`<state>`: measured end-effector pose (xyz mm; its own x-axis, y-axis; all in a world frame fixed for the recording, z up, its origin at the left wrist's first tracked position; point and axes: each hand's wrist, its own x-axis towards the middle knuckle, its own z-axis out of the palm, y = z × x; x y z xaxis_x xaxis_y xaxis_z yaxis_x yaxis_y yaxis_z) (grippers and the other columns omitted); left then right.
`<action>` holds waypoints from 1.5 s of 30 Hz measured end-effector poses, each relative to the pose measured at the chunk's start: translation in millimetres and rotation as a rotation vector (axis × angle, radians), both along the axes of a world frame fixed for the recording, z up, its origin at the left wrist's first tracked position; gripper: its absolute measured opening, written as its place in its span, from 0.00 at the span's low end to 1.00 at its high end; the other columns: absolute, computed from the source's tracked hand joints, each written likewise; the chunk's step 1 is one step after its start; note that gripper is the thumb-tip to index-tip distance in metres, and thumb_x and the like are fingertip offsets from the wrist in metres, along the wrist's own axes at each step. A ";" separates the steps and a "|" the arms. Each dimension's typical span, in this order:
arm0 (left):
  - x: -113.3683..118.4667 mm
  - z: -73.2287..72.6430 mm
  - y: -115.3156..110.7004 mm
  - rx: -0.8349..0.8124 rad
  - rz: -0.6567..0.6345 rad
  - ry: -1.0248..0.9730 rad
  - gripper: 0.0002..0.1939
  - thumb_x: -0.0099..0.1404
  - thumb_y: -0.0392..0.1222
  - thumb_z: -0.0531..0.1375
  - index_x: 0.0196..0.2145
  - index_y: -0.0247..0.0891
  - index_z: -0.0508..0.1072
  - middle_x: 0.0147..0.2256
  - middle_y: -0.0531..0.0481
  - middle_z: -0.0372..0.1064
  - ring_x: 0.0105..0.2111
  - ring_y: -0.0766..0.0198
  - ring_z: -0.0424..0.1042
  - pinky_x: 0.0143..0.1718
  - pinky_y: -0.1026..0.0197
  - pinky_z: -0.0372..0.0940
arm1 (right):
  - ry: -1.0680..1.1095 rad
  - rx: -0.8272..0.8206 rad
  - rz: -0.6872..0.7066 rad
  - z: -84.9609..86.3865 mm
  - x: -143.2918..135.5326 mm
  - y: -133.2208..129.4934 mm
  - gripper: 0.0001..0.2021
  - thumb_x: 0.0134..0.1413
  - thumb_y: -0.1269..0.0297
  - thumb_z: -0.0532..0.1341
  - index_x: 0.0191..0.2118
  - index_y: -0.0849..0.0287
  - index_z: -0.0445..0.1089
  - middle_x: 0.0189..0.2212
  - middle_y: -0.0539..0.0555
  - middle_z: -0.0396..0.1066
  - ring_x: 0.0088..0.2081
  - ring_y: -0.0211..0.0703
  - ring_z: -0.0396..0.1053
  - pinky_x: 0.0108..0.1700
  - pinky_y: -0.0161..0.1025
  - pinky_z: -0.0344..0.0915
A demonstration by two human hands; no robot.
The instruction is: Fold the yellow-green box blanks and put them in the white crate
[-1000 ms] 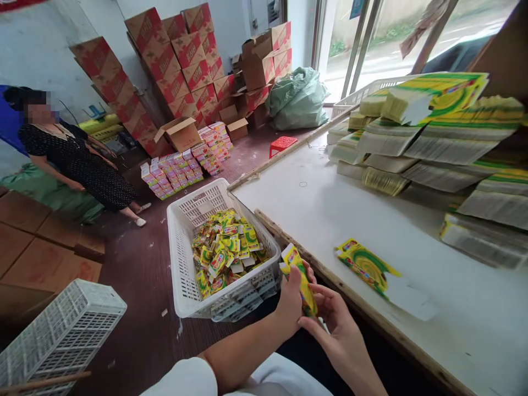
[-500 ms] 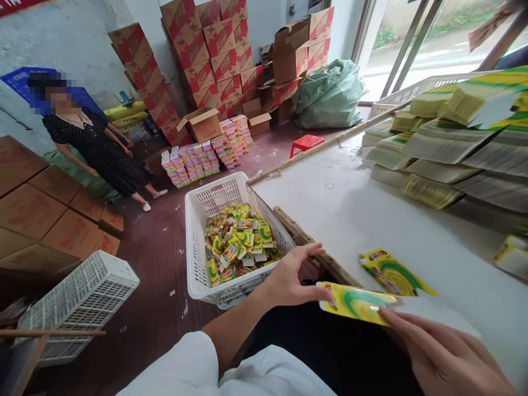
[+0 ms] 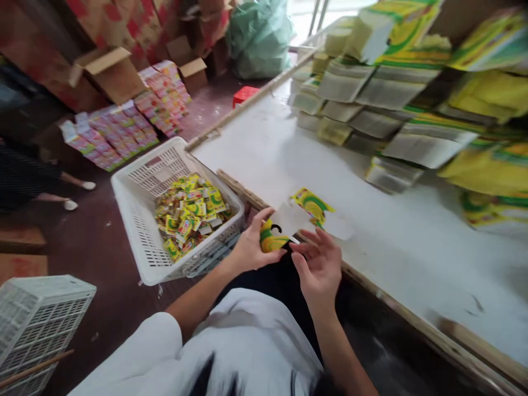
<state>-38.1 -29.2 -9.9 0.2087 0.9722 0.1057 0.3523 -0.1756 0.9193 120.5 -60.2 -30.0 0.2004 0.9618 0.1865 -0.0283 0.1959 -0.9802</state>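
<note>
Both hands meet just in front of the near edge of the table (image 3: 268, 148), above the person's lap. The left hand (image 3: 249, 247) is curled around a yellow and green flat carton (image 3: 274, 237), thumb on top and fingers underneath, so that the printed end shows between thumb and forefinger while a white flap stands up from it toward the table. The right hand (image 3: 319, 267) is half open, its fingers spread and bent, with the fingertips touching the carton's right end at the base of the white flap; whether it truly grips the carton cannot be told because of the blur. A second flat carton (image 3: 313, 203) of the same print lies on the table just beyond the hands, near the wooden edge.

To the left of the hands, touching the table's corner, stands a white basket (image 3: 136, 220) on the floor, partly filled with small yellow packets (image 3: 187, 212). On the far right of the table, stacks of flat cartons (image 3: 396, 88) are piled up in leaning heaps. Further off on the floor are rows of pink boxes (image 3: 119, 129), brown cardboard cases (image 3: 111, 71) and a green sack (image 3: 258, 36). Another person's legs (image 3: 53, 190) show at the left edge, and an upturned white crate (image 3: 37, 313) sits at the lower left
</note>
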 end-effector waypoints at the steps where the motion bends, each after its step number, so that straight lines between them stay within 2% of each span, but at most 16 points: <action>1: -0.7 -0.3 1.0 0.023 -0.053 0.015 0.46 0.53 0.43 0.68 0.65 0.43 0.53 0.51 0.45 0.67 0.48 0.56 0.69 0.52 0.56 0.64 | 0.037 -0.051 0.033 1.6 4.4 6.0 0.30 0.55 0.56 0.67 0.61 0.49 0.59 0.54 0.59 0.69 0.40 0.43 0.75 0.48 0.45 0.73; 4: 3.5 -3.3 -2.4 0.058 -0.216 0.062 0.40 0.52 0.40 0.67 0.61 0.43 0.57 0.54 0.43 0.66 0.49 0.55 0.69 0.52 0.56 0.64 | 0.127 -0.210 0.219 6.5 18.3 22.9 0.23 0.56 0.48 0.64 0.54 0.53 0.68 0.50 0.57 0.73 0.47 0.49 0.74 0.51 0.47 0.71; 7: 11.7 -9.0 -11.4 0.039 -0.284 0.104 0.34 0.52 0.40 0.66 0.55 0.42 0.59 0.47 0.46 0.69 0.41 0.59 0.72 0.44 0.58 0.66 | 0.191 -0.327 0.383 8.3 21.4 30.5 0.21 0.55 0.45 0.64 0.47 0.54 0.73 0.46 0.56 0.76 0.49 0.52 0.73 0.53 0.49 0.69; 9: 14.7 -12.4 -14.7 0.021 -0.265 0.123 0.31 0.52 0.39 0.65 0.52 0.42 0.57 0.42 0.49 0.68 0.35 0.63 0.70 0.39 0.60 0.66 | 0.275 -0.345 0.440 6.5 17.1 29.6 0.25 0.50 0.42 0.67 0.49 0.54 0.72 0.48 0.57 0.75 0.52 0.54 0.72 0.55 0.50 0.69; 12: 13.1 -13.9 -12.7 0.036 -0.188 0.120 0.31 0.51 0.40 0.65 0.49 0.42 0.55 0.43 0.49 0.65 0.34 0.65 0.69 0.38 0.62 0.65 | 0.484 -0.321 0.503 1.5 8.6 23.5 0.36 0.46 0.33 0.65 0.54 0.53 0.70 0.56 0.59 0.71 0.58 0.56 0.68 0.58 0.53 0.66; 14: 10.1 -12.6 -9.2 0.036 -0.158 0.120 0.32 0.52 0.40 0.65 0.50 0.42 0.54 0.42 0.50 0.65 0.35 0.65 0.69 0.38 0.62 0.66 | 0.557 -0.309 0.499 -1.1 5.3 19.7 0.33 0.50 0.34 0.62 0.55 0.52 0.70 0.58 0.56 0.69 0.61 0.55 0.65 0.61 0.52 0.64; 16: 7.7 -10.7 -6.6 0.021 -0.176 0.134 0.31 0.51 0.40 0.65 0.50 0.42 0.54 0.41 0.51 0.66 0.33 0.65 0.69 0.38 0.62 0.66 | 0.547 -0.333 0.470 -1.9 5.4 18.4 0.26 0.55 0.41 0.63 0.53 0.52 0.72 0.58 0.53 0.70 0.62 0.53 0.64 0.63 0.50 0.62; 20: 5.7 -8.5 -7.3 0.042 -0.227 0.211 0.30 0.51 0.38 0.63 0.50 0.43 0.55 0.41 0.51 0.68 0.34 0.65 0.71 0.37 0.62 0.66 | 0.477 -0.414 0.437 -1.8 15.8 24.3 0.22 0.52 0.49 0.67 0.50 0.54 0.74 0.55 0.53 0.73 0.59 0.53 0.67 0.62 0.49 0.64; 26: 6.9 -8.7 -10.8 0.211 -0.238 0.247 0.32 0.53 0.40 0.63 0.53 0.43 0.55 0.38 0.51 0.68 0.32 0.64 0.71 0.34 0.61 0.66 | 0.540 -0.621 0.443 -17.9 19.6 30.2 0.25 0.42 0.41 0.71 0.39 0.56 0.75 0.36 0.52 0.79 0.40 0.49 0.77 0.46 0.45 0.74; 29: 9.8 -9.7 -8.7 0.313 -0.196 0.202 0.31 0.54 0.41 0.62 0.53 0.42 0.54 0.42 0.48 0.67 0.34 0.64 0.71 0.35 0.62 0.66 | 0.622 -0.715 0.546 -24.5 6.1 22.9 0.29 0.40 0.34 0.68 0.39 0.55 0.74 0.36 0.54 0.79 0.39 0.50 0.77 0.44 0.44 0.75; 33: 9.0 -12.2 -3.1 0.257 -0.167 0.217 0.32 0.55 0.43 0.64 0.54 0.42 0.53 0.42 0.49 0.65 0.34 0.65 0.70 0.35 0.62 0.66 | 0.639 -0.619 0.479 -20.9 -0.4 14.1 0.39 0.40 0.22 0.57 0.43 0.53 0.72 0.41 0.57 0.79 0.45 0.54 0.76 0.44 0.48 0.74; 35: 7.9 -14.2 -1.3 0.233 -0.173 0.244 0.33 0.54 0.43 0.64 0.53 0.42 0.53 0.42 0.50 0.65 0.33 0.65 0.69 0.34 0.62 0.65 | 0.612 -0.562 0.395 -16.5 3.1 13.6 0.36 0.39 0.26 0.61 0.43 0.53 0.72 0.41 0.56 0.78 0.45 0.55 0.76 0.44 0.48 0.74; 37: 8.2 -16.2 -1.3 0.252 -0.197 0.271 0.32 0.53 0.42 0.63 0.52 0.43 0.53 0.41 0.50 0.64 0.32 0.66 0.68 0.33 0.62 0.64 | 0.572 -0.546 0.348 -13.1 7.0 15.5 0.29 0.39 0.36 0.69 0.41 0.54 0.72 0.39 0.55 0.78 0.44 0.54 0.76 0.46 0.48 0.73; 39: 9.9 -17.4 -2.4 0.282 -0.226 0.302 0.29 0.53 0.41 0.61 0.50 0.43 0.53 0.40 0.51 0.64 0.32 0.65 0.68 0.32 0.62 0.64 | 0.512 -0.544 0.336 -12.0 9.2 18.7 0.24 0.39 0.46 0.74 0.39 0.55 0.73 0.38 0.53 0.78 0.44 0.52 0.75 0.48 0.47 0.72; 41: 11.3 -17.3 -3.5 0.285 -0.239 0.334 0.26 0.53 0.40 0.60 0.47 0.44 0.54 0.39 0.51 0.63 0.32 0.64 0.69 0.32 0.62 0.63 | 0.447 -0.543 0.348 -13.3 9.9 21.4 0.21 0.39 0.51 0.75 0.38 0.55 0.73 0.37 0.52 0.77 0.43 0.51 0.75 0.49 0.46 0.71; 45: 10.9 -16.2 -1.9 0.192 -0.234 0.422 0.25 0.52 0.40 0.60 0.46 0.43 0.55 0.37 0.52 0.64 0.31 0.62 0.70 0.31 0.62 0.62 | 0.368 -0.466 0.378 -16.4 9.1 19.3 0.28 0.43 0.41 0.71 0.45 0.56 0.74 0.43 0.56 0.77 0.49 0.55 0.73 0.54 0.49 0.69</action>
<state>-27.2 -31.2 -26.1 0.4811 0.8659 0.1369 0.6168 -0.4453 0.6490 129.6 -40.9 -46.4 -0.1925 0.9411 -0.2779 -0.3572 -0.3310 -0.8734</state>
